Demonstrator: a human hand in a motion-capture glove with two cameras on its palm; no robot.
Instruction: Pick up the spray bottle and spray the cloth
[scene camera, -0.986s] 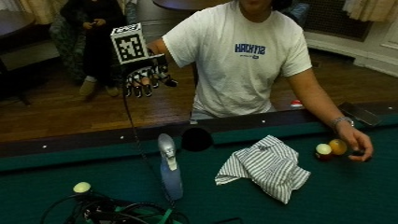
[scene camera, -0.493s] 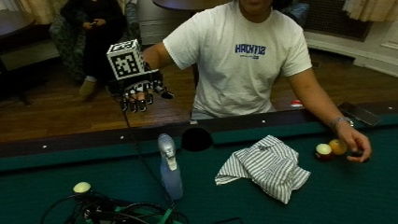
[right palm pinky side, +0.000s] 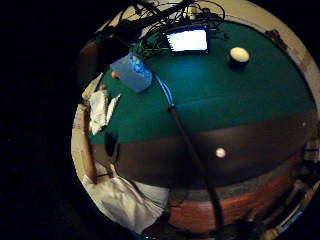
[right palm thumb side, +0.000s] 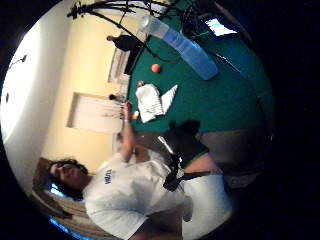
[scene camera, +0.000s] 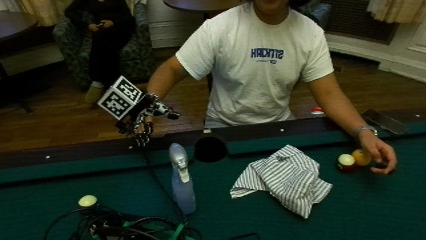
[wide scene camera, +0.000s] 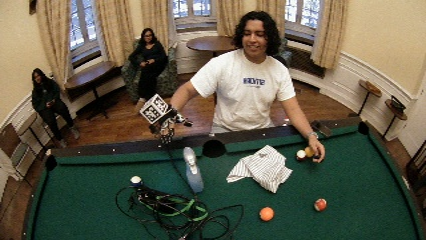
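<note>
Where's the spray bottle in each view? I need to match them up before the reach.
Outside view: spray bottle stands upright on the green felt, beside the striped cloth.
Wide outside view: bottle between cloth and cable tangle.
Thumb side palm view: bottle near cloth.
Little finger side palm view: bottle near cloth.
Shared landmark: the cloth.

The bottle (scene camera: 182, 182) stands upright on the table (scene camera: 279, 225), well inside the near rail (scene camera: 73, 152). Viewed from across the table, the cloth (scene camera: 283, 178) lies to its right, near but apart. Farther right, beyond the cloth, two balls (scene camera: 353, 160) sit together under the bare hand (scene camera: 378, 154). The pocket (scene camera: 211, 149) is in the rail just behind the bottle. The gloved hand (scene camera: 141, 122) hangs over the rail, behind and left of the bottle, touching nothing. A cable heap (scene camera: 120, 227) lies left of the bottle.
</note>
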